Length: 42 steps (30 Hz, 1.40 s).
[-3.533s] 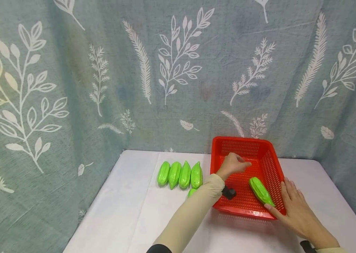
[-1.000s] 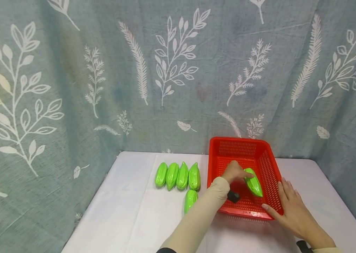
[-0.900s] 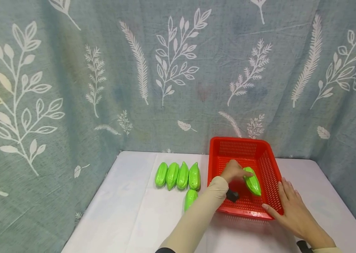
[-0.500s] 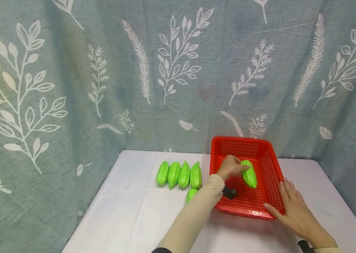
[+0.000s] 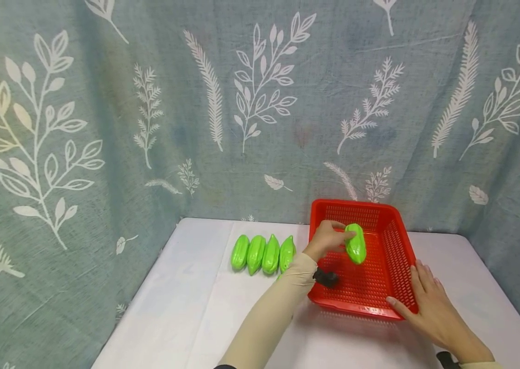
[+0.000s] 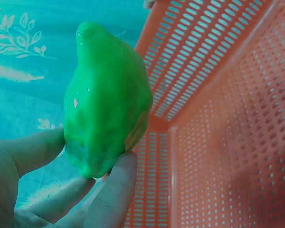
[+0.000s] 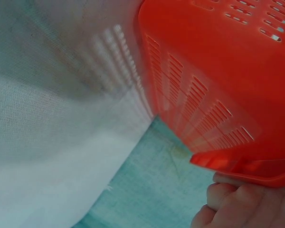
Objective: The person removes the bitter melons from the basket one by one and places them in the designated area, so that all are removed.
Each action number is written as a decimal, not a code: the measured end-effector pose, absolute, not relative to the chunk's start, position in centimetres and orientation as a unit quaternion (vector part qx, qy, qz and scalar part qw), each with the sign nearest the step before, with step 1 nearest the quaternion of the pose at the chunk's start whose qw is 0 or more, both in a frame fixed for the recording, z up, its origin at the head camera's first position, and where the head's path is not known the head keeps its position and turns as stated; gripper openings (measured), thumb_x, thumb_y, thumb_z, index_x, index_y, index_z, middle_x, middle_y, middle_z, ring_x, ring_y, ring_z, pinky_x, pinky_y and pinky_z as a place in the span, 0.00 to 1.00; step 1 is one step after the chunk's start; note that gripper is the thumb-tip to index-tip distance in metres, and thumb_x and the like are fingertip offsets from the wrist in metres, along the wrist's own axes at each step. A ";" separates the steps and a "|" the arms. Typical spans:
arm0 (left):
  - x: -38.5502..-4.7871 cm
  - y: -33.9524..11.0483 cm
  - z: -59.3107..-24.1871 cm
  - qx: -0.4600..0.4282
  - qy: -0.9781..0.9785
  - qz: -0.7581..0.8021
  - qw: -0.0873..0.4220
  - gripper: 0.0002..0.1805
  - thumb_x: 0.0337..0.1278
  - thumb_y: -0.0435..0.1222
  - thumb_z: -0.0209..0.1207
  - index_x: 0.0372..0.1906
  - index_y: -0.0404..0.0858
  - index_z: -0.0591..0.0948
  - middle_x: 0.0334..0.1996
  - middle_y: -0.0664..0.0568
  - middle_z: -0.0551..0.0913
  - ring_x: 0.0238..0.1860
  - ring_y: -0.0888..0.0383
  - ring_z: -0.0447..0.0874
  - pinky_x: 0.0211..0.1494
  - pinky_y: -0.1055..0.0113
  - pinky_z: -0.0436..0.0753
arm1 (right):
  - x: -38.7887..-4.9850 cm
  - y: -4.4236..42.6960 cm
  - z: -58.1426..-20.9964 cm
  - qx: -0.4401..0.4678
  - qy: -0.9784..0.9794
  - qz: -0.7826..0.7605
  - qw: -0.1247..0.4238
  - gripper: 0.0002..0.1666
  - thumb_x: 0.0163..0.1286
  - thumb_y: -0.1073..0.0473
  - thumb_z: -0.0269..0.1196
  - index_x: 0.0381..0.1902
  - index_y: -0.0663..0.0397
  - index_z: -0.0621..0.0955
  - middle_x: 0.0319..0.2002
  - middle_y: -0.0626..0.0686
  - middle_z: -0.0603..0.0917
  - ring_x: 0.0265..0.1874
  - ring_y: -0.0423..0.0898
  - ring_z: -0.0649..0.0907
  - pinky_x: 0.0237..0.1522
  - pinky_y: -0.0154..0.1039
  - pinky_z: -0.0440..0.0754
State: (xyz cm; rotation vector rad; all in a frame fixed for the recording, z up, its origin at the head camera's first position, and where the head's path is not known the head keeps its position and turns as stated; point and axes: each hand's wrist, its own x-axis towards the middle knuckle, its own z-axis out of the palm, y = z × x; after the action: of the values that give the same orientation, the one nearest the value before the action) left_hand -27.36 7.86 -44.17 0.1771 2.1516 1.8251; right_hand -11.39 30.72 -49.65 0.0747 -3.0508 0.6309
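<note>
A glossy, bright green ribbed fruit [image 5: 356, 244] is held up inside the red plastic basket [image 5: 361, 307]. My left hand [image 5: 327, 238] pinches its upper end between thumb and fingers. The left wrist view shows the same green fruit [image 6: 107, 95] with its knobbed end pointing away from the left hand's fingertips [image 6: 118, 171]. At the basket's near right corner, my right hand [image 5: 435, 307] rests with straight fingers along the outer side and the thumb over the rim. The right wrist view shows fingers [image 7: 242, 202] right under the basket's rim [image 7: 270, 180].
Several similar green fruits [image 5: 256, 254] lie in a row on the white tabletop [image 5: 186, 297], left of the basket. My left sleeve [image 5: 269, 312] nearly hides another just in front of them. A patterned grey-green curtain [image 5: 260, 169] hangs behind the table.
The green fruit lay loose in the basket; my left hand took hold of it, raised it and moved it left and towards the back. My right hand has stayed at the corner.
</note>
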 end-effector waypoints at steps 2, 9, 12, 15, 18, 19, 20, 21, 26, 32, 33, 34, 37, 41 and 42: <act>-27.4 7.4 -44.1 0.062 0.753 0.637 0.155 0.25 0.62 0.36 0.71 0.60 0.27 0.80 0.39 0.40 0.89 0.39 0.46 0.93 0.48 0.50 0.90 | -11.4 30.7 -49.7 0.024 -0.979 0.203 0.013 0.72 0.68 0.25 0.58 0.81 0.71 0.40 0.80 0.77 0.41 0.79 0.76 0.45 0.73 0.80 0.47; -27.8 5.6 -44.0 0.063 0.749 0.641 0.156 0.24 0.63 0.39 0.70 0.59 0.30 0.81 0.36 0.42 0.89 0.38 0.48 0.93 0.41 0.58 0.92 | -11.4 30.9 -49.4 0.025 -0.981 0.192 0.018 0.72 0.67 0.25 0.59 0.81 0.70 0.40 0.80 0.76 0.41 0.79 0.76 0.46 0.73 0.79 0.48; -27.7 4.7 -43.8 0.069 0.743 0.647 0.158 0.25 0.64 0.40 0.70 0.60 0.30 0.80 0.38 0.43 0.88 0.38 0.51 0.92 0.45 0.56 0.91 | -11.3 31.0 -49.3 0.022 -0.982 0.187 0.019 0.73 0.66 0.24 0.59 0.82 0.68 0.39 0.81 0.74 0.41 0.79 0.75 0.45 0.74 0.79 0.49; -27.6 3.8 -43.7 0.071 0.743 0.646 0.158 0.26 0.64 0.41 0.69 0.61 0.31 0.80 0.39 0.44 0.89 0.38 0.54 0.91 0.49 0.54 0.91 | -11.3 31.0 -49.3 0.023 -0.981 0.193 0.018 0.73 0.66 0.24 0.59 0.82 0.68 0.38 0.81 0.75 0.40 0.79 0.75 0.44 0.74 0.79 0.47; -27.4 2.9 -43.7 0.072 0.743 0.647 0.155 0.26 0.65 0.42 0.69 0.62 0.31 0.80 0.40 0.44 0.89 0.38 0.55 0.91 0.48 0.56 0.91 | -11.4 31.1 -49.4 0.027 -0.980 0.196 0.019 0.72 0.68 0.25 0.58 0.81 0.70 0.39 0.81 0.76 0.40 0.79 0.76 0.44 0.74 0.79 0.46; -27.4 2.6 -43.8 0.071 0.743 0.648 0.152 0.26 0.65 0.42 0.69 0.61 0.31 0.80 0.41 0.44 0.89 0.38 0.55 0.91 0.47 0.57 0.91 | -11.4 31.1 -49.5 0.029 -0.980 0.198 0.020 0.71 0.68 0.25 0.58 0.81 0.70 0.39 0.80 0.76 0.40 0.79 0.76 0.44 0.74 0.79 0.46; -27.3 2.3 -43.9 0.070 0.744 0.647 0.149 0.26 0.64 0.42 0.69 0.61 0.31 0.81 0.41 0.44 0.89 0.38 0.55 0.92 0.46 0.59 0.91 | -11.4 31.1 -49.5 0.030 -0.979 0.199 0.020 0.71 0.69 0.26 0.58 0.81 0.71 0.39 0.80 0.77 0.40 0.79 0.76 0.44 0.74 0.79 0.45; -27.3 2.0 -44.0 0.069 0.744 0.648 0.146 0.26 0.65 0.42 0.69 0.61 0.32 0.81 0.42 0.44 0.89 0.39 0.55 0.92 0.45 0.60 0.91 | -11.4 31.1 -49.6 0.031 -0.979 0.200 0.020 0.70 0.69 0.26 0.58 0.81 0.71 0.39 0.80 0.77 0.40 0.79 0.76 0.43 0.74 0.79 0.45; -26.8 0.5 -44.2 0.059 0.743 0.653 0.132 0.26 0.64 0.43 0.69 0.61 0.33 0.82 0.46 0.41 0.89 0.39 0.55 0.92 0.45 0.60 0.91 | -11.3 31.0 -49.6 0.031 -0.978 0.208 0.013 0.71 0.68 0.25 0.58 0.81 0.70 0.39 0.81 0.76 0.39 0.79 0.75 0.42 0.75 0.79 0.42; -26.3 -1.2 -44.3 0.061 0.745 0.654 0.120 0.26 0.64 0.44 0.69 0.61 0.35 0.83 0.54 0.38 0.87 0.43 0.52 0.91 0.48 0.59 0.91 | -11.3 31.0 -49.7 0.027 -0.978 0.207 0.005 0.72 0.68 0.25 0.58 0.81 0.70 0.37 0.81 0.76 0.38 0.79 0.75 0.41 0.74 0.79 0.44; -26.2 -1.4 -44.3 0.062 0.746 0.652 0.120 0.25 0.64 0.45 0.69 0.61 0.35 0.83 0.54 0.38 0.87 0.45 0.51 0.91 0.48 0.59 0.91 | -11.3 31.0 -49.7 0.027 -0.978 0.207 0.005 0.72 0.68 0.25 0.58 0.81 0.70 0.37 0.81 0.76 0.38 0.79 0.75 0.41 0.74 0.79 0.43; -26.1 -1.6 -44.3 0.062 0.747 0.651 0.117 0.25 0.64 0.45 0.69 0.61 0.36 0.83 0.55 0.38 0.87 0.46 0.51 0.91 0.49 0.59 0.90 | -11.3 31.0 -49.7 0.028 -0.978 0.207 0.006 0.71 0.68 0.25 0.58 0.81 0.70 0.38 0.81 0.76 0.38 0.79 0.75 0.42 0.74 0.79 0.44; -25.8 -2.3 -44.3 0.062 0.746 0.655 0.106 0.24 0.63 0.44 0.69 0.59 0.36 0.85 0.55 0.38 0.88 0.48 0.50 0.91 0.50 0.58 0.90 | -11.3 31.0 -49.8 0.031 -0.977 0.209 0.009 0.71 0.69 0.26 0.57 0.81 0.71 0.38 0.80 0.76 0.38 0.79 0.76 0.42 0.74 0.79 0.43; -25.4 -3.1 -44.0 0.063 0.740 0.662 0.095 0.22 0.63 0.43 0.69 0.58 0.37 0.86 0.53 0.38 0.89 0.46 0.53 0.91 0.47 0.62 0.90 | -11.3 30.9 -49.9 0.035 -0.977 0.208 0.018 0.70 0.70 0.26 0.57 0.81 0.71 0.38 0.80 0.77 0.39 0.79 0.76 0.43 0.74 0.79 0.44; -25.3 -3.3 -44.0 0.064 0.738 0.665 0.094 0.22 0.63 0.43 0.69 0.58 0.37 0.86 0.52 0.38 0.89 0.45 0.54 0.91 0.46 0.62 0.90 | -11.3 30.9 -49.9 0.036 -0.977 0.207 0.019 0.70 0.70 0.26 0.57 0.81 0.70 0.38 0.80 0.77 0.40 0.79 0.76 0.43 0.74 0.79 0.44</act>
State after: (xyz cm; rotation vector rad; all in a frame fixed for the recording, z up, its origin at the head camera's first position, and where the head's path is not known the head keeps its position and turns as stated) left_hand -25.28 -3.33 -44.00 0.1892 2.1891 1.9728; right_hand -11.31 30.93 -49.89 0.1114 -3.0344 0.6432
